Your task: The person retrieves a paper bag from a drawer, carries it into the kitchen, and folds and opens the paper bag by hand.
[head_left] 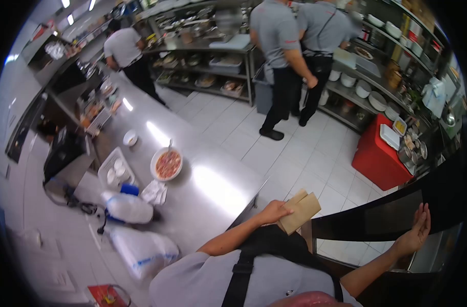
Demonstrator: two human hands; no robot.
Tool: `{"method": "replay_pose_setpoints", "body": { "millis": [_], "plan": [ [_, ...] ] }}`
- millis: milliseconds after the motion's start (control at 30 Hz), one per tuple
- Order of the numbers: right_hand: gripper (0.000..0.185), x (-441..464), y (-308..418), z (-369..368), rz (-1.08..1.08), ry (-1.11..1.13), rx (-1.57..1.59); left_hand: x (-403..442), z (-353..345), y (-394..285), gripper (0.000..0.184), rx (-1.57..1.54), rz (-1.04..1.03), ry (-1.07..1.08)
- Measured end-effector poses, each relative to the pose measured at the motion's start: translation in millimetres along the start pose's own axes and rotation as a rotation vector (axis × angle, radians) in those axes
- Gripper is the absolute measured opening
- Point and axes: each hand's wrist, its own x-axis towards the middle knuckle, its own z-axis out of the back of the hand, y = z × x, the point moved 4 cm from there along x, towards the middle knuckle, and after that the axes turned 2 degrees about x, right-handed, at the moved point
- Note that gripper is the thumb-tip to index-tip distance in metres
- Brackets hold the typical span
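Three workers (279, 38) stand beyond the counter (200, 215), red shirt print (290, 42) unreadable; just right of the counter, the left hand's (274, 212) fingers grip folded brown paper (301, 211); farther right, the right hand's (415, 236) stretch out

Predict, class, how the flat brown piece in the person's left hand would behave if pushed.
The flat brown piece is probably light: the left hand alone holds it by one edge. It seems fairly stiff, as its free end juts out without obvious drooping. It looks thin and layered, so a firm push might bend it.
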Motion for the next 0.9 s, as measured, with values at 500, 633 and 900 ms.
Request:
{"method": "replay_pose_setpoints", "body": {
  "millis": [500, 633, 900],
  "plan": [
    [0.026, 139.8, -163.1, -48.3, 0.325, -0.356, -0.562, 273.7, 3.4, -65.1, 0.037, -0.033, 0.040, 0.091],
    [0.076, 69.5, -256.3, -210.6, -0.256, 0.737, -0.292, 316.6, 1.2, -122.5, 0.037, 0.132, 0.058, 0.184],
    [0.035, -63.1, -414.7, -315.2, -0.799, 1.122, 0.076, 361.8, 35.0, -70.2, 0.038, -0.080, 0.095, 0.149]
  ]
}}
